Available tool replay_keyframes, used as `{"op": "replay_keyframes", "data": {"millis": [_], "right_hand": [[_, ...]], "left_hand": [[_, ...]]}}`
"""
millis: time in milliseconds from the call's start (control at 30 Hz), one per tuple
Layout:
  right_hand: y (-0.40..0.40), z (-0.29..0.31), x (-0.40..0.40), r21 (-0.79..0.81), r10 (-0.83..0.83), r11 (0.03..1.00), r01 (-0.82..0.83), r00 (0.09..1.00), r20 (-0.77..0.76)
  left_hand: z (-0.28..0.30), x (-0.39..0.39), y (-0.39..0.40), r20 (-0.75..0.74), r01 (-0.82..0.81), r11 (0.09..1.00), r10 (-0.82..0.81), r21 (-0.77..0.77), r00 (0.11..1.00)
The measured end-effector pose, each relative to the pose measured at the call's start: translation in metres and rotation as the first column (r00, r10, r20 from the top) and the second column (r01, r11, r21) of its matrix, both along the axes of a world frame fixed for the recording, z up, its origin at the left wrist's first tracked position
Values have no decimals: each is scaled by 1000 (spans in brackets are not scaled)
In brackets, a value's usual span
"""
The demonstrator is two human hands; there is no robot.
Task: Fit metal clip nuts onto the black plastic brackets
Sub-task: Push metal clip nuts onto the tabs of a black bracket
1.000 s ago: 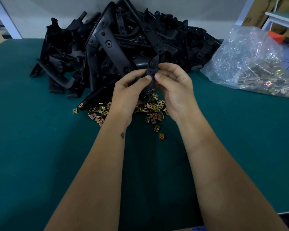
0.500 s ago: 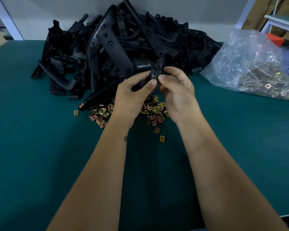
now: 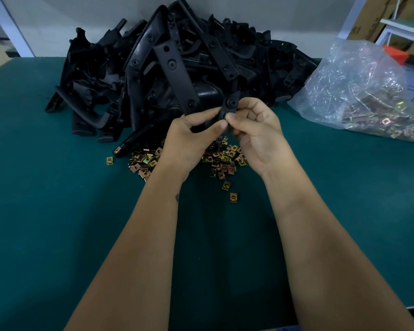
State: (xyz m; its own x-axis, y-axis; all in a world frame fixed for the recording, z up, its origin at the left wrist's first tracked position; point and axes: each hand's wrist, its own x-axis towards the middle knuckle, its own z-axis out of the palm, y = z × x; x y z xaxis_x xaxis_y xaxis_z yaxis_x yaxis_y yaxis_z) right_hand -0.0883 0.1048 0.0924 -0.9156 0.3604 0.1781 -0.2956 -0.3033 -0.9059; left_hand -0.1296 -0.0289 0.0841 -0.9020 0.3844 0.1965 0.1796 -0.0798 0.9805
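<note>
Both hands [image 3: 225, 132] pinching one black bracket [image 3: 229, 105] above the loose clip nuts [image 3: 221, 161] on the bench [image 3: 58, 211]: best steadied left, pressed squarely right.

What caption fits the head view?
Both hands, left and right, grip a black bracket above loose clip nuts.

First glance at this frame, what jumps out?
The big heap of black plastic brackets at the back of the green table. In front of it, the left hand and right hand pinch one black bracket above a scatter of brass-coloured metal clip nuts. A clear plastic bag of more nuts sits far right.
</note>
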Motion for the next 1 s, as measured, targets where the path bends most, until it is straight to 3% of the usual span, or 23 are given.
{"op": "replay_keyframes", "data": {"millis": [467,667,767,833,900,1000], "right_hand": [[-2,-1,-2,-115,-13,993,16,1000,26],[-9,3,-4,-133,-39,990,41,999,20],[-10,0,-5,66,-124,991,119,989,81],[-11,-3,-5,382,-251,905,188,961,120],[-14,-8,-6,680,-329,710,185,940,88],[-20,-15,-7,922,-290,383,55,955,64]], "left_hand": [[-2,-1,2,-1,7,999,-7,34,1000],[-1,0,5,131,12,973,-43,230,990],[3,-4,0,227,-53,923,-38,382,973],[6,-8,-6,290,-109,872,-39,477,956],[6,-12,-12,325,-151,825,-42,544,945],[6,-14,-18,333,-170,795,-42,582,942]]}}
